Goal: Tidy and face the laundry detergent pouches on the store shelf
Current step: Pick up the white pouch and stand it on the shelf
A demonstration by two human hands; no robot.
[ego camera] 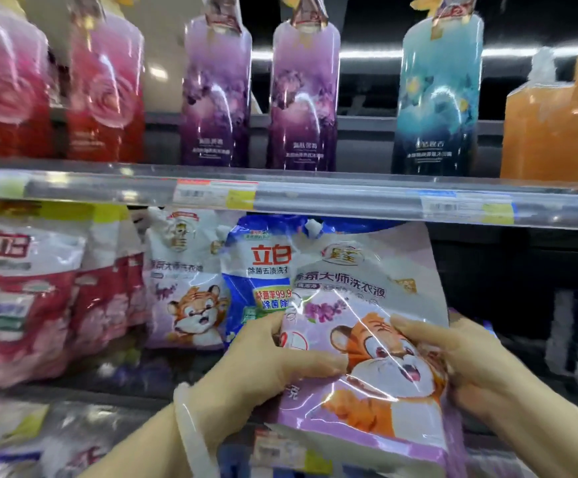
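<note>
Both my gloved hands hold a lilac-and-white detergent pouch with a cartoon tiger (360,298) in front of the middle shelf, its printed face toward me. My left hand (263,360) grips its left edge, thumb across the front. My right hand (453,360) grips its right edge, thumb on the tiger print. Behind it stands a blue-and-white pouch (256,270), partly hidden. A second tiger pouch (184,281) stands to the left of that. Red-and-white pouches (22,291) fill the shelf's left end.
The upper shelf carries tall bottles: red (104,91), purple (215,94), teal (436,98), and orange pouches (553,129). A shelf rail with price tags (315,198) runs just above the held pouch. To the right of the pouch the shelf bay (515,281) is dark.
</note>
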